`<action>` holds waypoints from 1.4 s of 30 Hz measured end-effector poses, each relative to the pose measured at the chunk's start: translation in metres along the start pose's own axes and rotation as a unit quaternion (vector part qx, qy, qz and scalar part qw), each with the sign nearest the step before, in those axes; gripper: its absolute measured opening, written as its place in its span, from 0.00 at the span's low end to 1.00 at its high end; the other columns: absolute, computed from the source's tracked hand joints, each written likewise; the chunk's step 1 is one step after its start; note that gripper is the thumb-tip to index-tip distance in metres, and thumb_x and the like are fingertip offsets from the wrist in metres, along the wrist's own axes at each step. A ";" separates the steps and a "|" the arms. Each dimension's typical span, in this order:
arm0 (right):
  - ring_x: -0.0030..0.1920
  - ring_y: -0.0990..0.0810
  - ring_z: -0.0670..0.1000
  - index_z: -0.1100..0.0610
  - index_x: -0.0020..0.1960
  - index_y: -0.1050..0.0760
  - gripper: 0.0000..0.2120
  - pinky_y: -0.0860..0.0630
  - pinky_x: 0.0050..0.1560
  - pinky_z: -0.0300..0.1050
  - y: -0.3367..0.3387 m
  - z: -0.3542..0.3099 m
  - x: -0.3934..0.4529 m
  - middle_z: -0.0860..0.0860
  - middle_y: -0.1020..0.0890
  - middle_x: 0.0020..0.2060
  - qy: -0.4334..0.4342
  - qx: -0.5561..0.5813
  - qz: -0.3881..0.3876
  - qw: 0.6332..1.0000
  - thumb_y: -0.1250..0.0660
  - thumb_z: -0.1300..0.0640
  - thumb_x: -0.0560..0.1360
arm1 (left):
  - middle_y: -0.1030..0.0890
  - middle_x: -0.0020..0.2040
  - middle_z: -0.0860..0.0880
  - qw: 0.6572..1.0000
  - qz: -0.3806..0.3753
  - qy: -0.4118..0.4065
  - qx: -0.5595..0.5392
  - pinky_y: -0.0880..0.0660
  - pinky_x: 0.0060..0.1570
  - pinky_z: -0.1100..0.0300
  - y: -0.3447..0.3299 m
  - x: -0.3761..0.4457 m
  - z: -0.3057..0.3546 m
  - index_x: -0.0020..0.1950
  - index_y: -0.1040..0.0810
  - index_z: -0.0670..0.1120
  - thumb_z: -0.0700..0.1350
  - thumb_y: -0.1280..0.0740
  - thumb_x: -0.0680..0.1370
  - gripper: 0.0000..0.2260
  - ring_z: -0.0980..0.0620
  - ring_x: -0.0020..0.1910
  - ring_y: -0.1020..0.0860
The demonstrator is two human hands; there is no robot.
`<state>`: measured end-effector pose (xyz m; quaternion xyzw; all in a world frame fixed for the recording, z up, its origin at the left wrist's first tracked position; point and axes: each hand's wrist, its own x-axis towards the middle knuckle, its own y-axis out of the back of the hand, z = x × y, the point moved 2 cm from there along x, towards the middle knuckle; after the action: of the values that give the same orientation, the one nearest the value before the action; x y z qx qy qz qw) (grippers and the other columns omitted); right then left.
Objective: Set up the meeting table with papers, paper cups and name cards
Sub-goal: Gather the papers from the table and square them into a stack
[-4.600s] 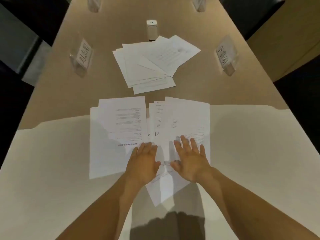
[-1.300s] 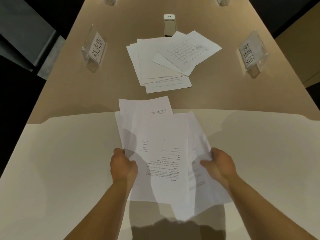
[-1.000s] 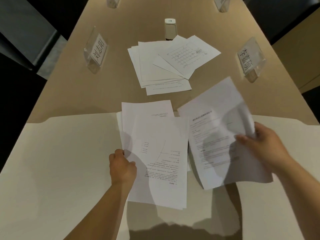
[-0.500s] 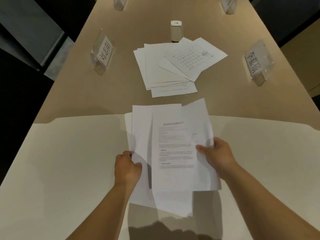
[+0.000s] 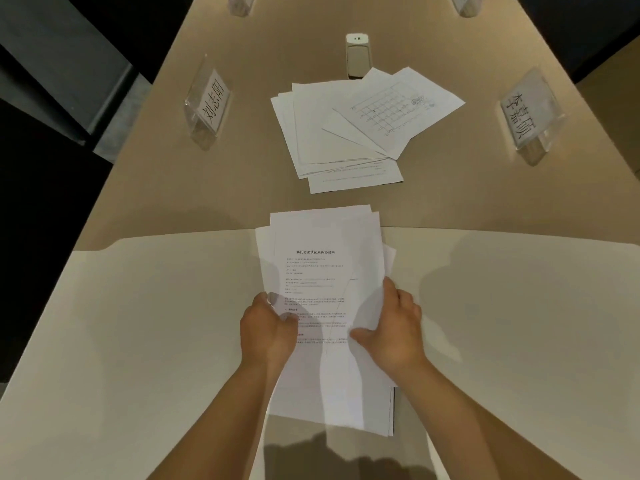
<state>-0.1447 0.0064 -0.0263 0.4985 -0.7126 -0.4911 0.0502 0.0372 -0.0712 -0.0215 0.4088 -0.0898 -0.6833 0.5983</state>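
A stack of white printed papers (image 5: 322, 258) lies in front of me across the open cream folder (image 5: 156, 323). My left hand (image 5: 266, 332) grips the stack's left edge. My right hand (image 5: 394, 329) holds its right side, thumb on top. A second, fanned pile of papers (image 5: 346, 133) lies farther up the tan table (image 5: 242, 174). Clear name cards stand at the left (image 5: 209, 103) and right (image 5: 528, 114) edges. No paper cups are in view.
A small white device (image 5: 357, 55) sits on the table's centre line behind the far pile. Two more name card stands (image 5: 240, 3) (image 5: 467, 3) show at the top edge. Dark floor flanks both long sides of the table.
My right hand lifted one sheet out to the right, then laid it back on top of the stack. Both hands now hold the gathered stack by its sides.
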 end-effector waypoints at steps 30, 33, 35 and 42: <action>0.47 0.15 0.45 0.49 0.56 0.24 0.16 0.20 0.42 0.38 0.100 0.005 -0.025 0.44 0.14 0.49 0.087 0.403 0.007 0.911 0.27 0.64 0.73 | 0.14 0.54 0.52 0.922 -0.195 -0.113 -0.315 0.22 0.56 0.51 0.037 -0.038 0.068 0.58 0.19 0.49 0.37 0.35 0.79 0.11 0.52 0.54 0.16; 0.48 0.15 0.47 0.50 0.55 0.22 0.16 0.19 0.45 0.40 0.124 -0.010 -0.033 0.46 0.14 0.49 0.155 0.421 0.058 0.892 0.26 0.64 0.71 | 0.14 0.54 0.52 0.909 -0.151 -0.182 -0.344 0.21 0.52 0.55 0.051 -0.044 0.088 0.55 0.18 0.52 0.36 0.35 0.79 0.13 0.51 0.54 0.16; 0.47 0.15 0.50 0.52 0.54 0.22 0.15 0.19 0.45 0.42 0.140 -0.014 -0.041 0.50 0.14 0.47 0.194 0.442 0.074 0.873 0.24 0.59 0.68 | 0.15 0.54 0.49 0.894 -0.144 -0.219 -0.364 0.20 0.53 0.55 0.063 -0.046 0.095 0.53 0.17 0.52 0.36 0.35 0.79 0.13 0.49 0.55 0.17; 0.50 0.15 0.51 0.56 0.56 0.21 0.11 0.19 0.52 0.52 0.126 -0.006 -0.027 0.50 0.13 0.49 0.142 0.415 0.056 0.897 0.29 0.65 0.74 | 0.14 0.51 0.54 0.921 -0.165 -0.159 -0.314 0.19 0.51 0.57 0.048 -0.043 0.079 0.54 0.18 0.51 0.35 0.32 0.77 0.12 0.52 0.52 0.16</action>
<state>-0.2109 0.0254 0.0822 0.4977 -0.8637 -0.0717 -0.0335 0.0183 -0.0746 0.0791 0.0946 0.1040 -0.8215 0.5526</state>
